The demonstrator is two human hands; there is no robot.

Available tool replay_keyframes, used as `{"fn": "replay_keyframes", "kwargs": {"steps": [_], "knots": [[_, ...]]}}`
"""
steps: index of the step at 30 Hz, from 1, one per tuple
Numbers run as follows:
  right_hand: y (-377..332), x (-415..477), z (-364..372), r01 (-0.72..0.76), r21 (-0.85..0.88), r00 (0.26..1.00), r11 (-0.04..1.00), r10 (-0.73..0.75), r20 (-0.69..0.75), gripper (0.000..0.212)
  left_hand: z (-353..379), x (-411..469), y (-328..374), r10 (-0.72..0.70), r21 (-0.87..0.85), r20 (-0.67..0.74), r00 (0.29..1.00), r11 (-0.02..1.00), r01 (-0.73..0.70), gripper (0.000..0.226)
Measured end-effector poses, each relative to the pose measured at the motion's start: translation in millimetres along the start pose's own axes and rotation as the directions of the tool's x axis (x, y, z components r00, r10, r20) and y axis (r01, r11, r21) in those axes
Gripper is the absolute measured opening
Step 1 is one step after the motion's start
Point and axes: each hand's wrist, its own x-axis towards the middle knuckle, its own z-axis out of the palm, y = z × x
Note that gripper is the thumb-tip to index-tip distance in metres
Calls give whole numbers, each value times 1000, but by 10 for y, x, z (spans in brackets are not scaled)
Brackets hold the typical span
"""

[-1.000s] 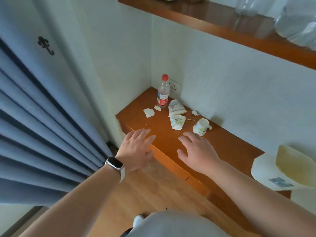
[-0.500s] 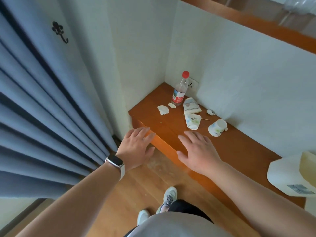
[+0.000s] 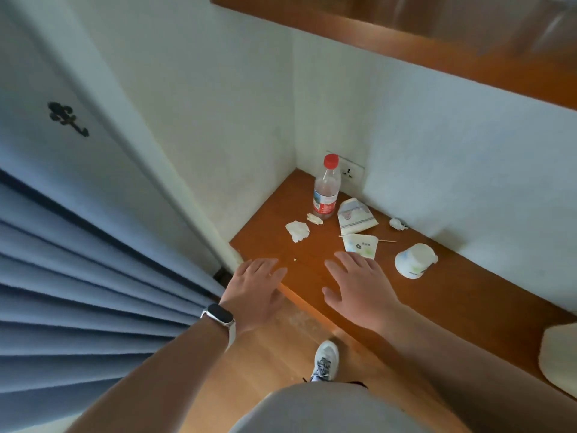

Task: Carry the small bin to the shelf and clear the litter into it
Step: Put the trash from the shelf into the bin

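Wooden shelf [image 3: 462, 295], centre right: red-capped bottle [image 3: 326, 189] upright at back corner; crumpled tissue [image 3: 297, 230], flattened paper cups [image 3: 356, 216], tipped cup [image 3: 413, 261]. Left hand [image 3: 254, 292] and right hand [image 3: 359, 285] spread, empty, mid-frame. Blue curtain [image 3: 87, 292] at left

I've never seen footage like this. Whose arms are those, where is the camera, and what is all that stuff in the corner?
There is no machine here. A person wears a wide-angle camera on the head, so you look down along their own two bare arms. The left hand, with a watch on its wrist, and the right hand are both open and hold nothing. They hover over the front edge of a low wooden shelf set in a corner. On it lies litter: an upright plastic bottle with a red cap, two crushed paper cups, a third cup tipped over, a thin stick and several crumpled scraps of paper. A blue curtain hangs at the left. I cannot tell whether the pale shape at the right edge is the bin.
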Motion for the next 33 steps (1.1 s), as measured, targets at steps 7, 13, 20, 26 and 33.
{"fn": "replay_keyframes", "kwargs": {"steps": [7, 13, 20, 26, 33], "knots": [[372, 247, 87, -52, 6, 999, 999, 52, 2, 55, 27, 612, -33, 8, 30, 72, 997, 1000, -10, 51], [473, 359, 265, -168, 47, 986, 985, 167, 24, 57, 159, 934, -178, 38, -24, 127, 991, 999, -35, 46], [541, 602, 429, -432, 147, 902, 890, 428, 58, 61, 328, 1403, -484, 104, -39, 139, 985, 994, -99, 39], [568, 729, 556, -619, 247, 780, 745, 620, 85, 59, 404, 1882, -684, 247, -55, 135, 960, 969, -241, 43], [428, 937, 768, -754, 378, 616, 538, 779, 119, 53, 572, 2221, -781, 433, -82, 198, 879, 901, -426, 41]]}}
